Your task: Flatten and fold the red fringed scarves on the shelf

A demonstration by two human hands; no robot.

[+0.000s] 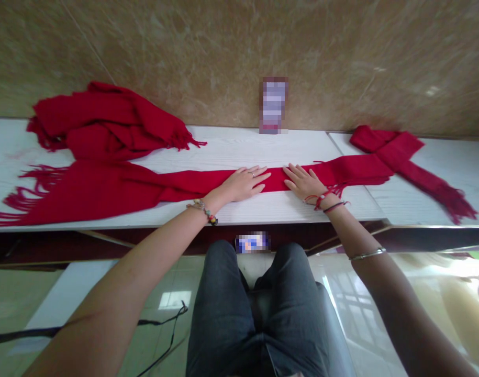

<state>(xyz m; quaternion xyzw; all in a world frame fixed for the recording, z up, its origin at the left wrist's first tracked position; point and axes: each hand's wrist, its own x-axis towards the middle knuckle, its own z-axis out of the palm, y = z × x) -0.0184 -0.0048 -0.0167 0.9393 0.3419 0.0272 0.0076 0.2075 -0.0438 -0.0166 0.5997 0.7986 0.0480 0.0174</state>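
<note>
A red fringed scarf (188, 184) stretches sideways along the white table, folded into a narrow band in the middle. Its left end spreads wide, with tassels reaching toward the table's left edge. My left hand (245, 183) lies flat on the band, fingers pointing right. A short way to the right, my right hand (305, 182) rests palm down on the same band with its fingers spread. Some tassels show beside my right wrist. At the right, the red cloth is folded over and crossed, with a fringed tail (439, 191) hanging toward the table's front.
A bunched red fringed cloth (117, 120) lies at the back left against the marbled wall (208, 57). A blurred-out upright object (273, 104) stands by the wall. The white table (239, 149) has a seam at right. Another blurred item (252, 243) sits below its front edge.
</note>
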